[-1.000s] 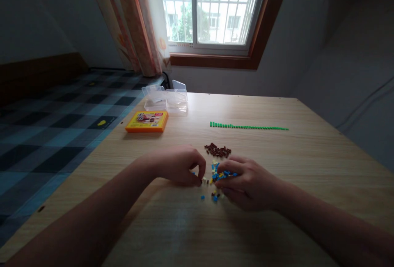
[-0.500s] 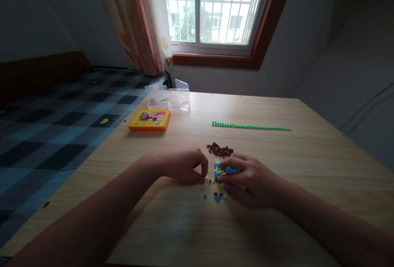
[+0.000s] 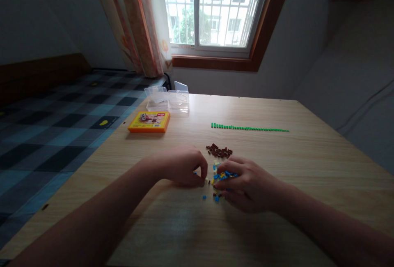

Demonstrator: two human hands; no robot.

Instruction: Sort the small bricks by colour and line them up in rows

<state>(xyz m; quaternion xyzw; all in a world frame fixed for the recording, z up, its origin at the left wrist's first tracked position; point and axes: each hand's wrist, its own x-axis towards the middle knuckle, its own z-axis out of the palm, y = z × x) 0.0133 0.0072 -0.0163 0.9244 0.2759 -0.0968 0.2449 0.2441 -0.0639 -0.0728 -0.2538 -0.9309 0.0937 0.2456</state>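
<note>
Hands are barely shifting vs half a sec ago; right hand [image 3: 246,182] is edging slightly toward the table's [image 3: 277,164] near edge. Sorting by colour seems to be going on. Left hand [image 3: 181,166] fingers are pinching together beside the mixed bricks [image 3: 223,174] mid-table. Right fingers are curling over them, grip unclear. Next pick is prob. needing a fine pinch. Bricks under the right hand are hiding; anything in the pinch is too small to see.

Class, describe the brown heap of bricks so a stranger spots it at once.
Start at the wooden table under the window and find the long green row across it. Just nearer, beyond the left hand and right hand, lies the brown heap. It alone is all dark brown; the pile between the hands mixes blue and yellow.
</note>
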